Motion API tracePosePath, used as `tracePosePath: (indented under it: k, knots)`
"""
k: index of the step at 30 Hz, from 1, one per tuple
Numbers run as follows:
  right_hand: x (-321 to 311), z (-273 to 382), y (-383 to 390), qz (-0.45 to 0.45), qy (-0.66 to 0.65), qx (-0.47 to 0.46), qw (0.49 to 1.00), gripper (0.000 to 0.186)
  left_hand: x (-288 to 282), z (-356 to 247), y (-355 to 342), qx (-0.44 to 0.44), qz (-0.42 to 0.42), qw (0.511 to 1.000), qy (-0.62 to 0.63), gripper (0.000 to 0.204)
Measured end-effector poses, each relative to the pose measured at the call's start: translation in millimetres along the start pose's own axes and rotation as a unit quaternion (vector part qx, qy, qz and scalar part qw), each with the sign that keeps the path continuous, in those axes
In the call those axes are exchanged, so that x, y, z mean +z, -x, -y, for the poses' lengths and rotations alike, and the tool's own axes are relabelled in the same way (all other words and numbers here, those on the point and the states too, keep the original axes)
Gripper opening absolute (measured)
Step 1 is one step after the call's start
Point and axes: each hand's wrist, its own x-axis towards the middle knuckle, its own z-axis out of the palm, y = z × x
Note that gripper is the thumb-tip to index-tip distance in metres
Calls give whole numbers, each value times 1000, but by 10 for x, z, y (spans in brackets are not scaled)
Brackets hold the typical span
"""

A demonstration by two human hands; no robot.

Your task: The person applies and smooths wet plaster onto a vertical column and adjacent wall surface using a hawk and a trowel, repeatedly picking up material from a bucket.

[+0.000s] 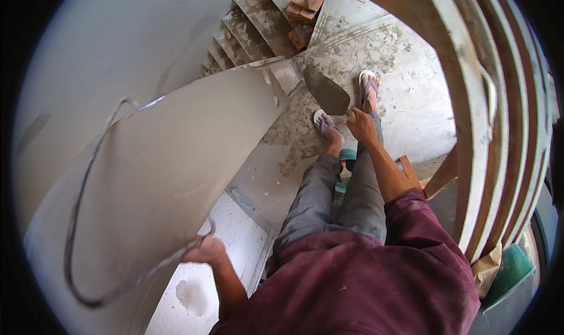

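Observation:
My right hand (363, 127) is closed round the handle of a trowel (327, 91). The trowel's dark, leaf-shaped blade points away to the upper left, over the dusty floor by my feet. At the lower left, my left hand (205, 250) grips a thin, dark, bent metal rod (71, 241). From the hand the rod sweeps left and curves up in a wide loop in front of a smooth grey plastered wall (182, 141). Its upper end hooks over near the wall's top edge. Part of my left hand's fingers is blurred.
Stairs (252, 32) rise at the top, with red bricks (304, 7) on them. Long slatted boards (470, 100) bend along the right side. A green container (510, 270) stands at the lower right. A green object (348, 155) shows between my legs. Mortar stains the floor (411, 111).

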Motion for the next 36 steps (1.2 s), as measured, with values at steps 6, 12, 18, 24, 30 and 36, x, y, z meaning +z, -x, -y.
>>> tracePosePath:
  k: [6,12,18,24,30,36]
  knots:
    - [714,-303,-604,70,88,13,994,31,-214,84,-5,11,71,997,-36,101]
    - [1260,-232,-888,73,93,5,993,19,-443,314,15,-34,147,988,-6,97]
    - [1483,187,-578,95,76,-93,988,23,-100,88,-108,191,52,980,-31,52]
    - [1295,516,16,130,92,-146,976,26,-48,136,-114,136,36,990,-21,54]
    - [530,289,297,186,23,-202,961,30,-188,154,2,98,41,993,-55,59]
    - [1515,-61,-1267,184,-34,-49,981,36,-90,141,-96,126,50,990,-37,63]
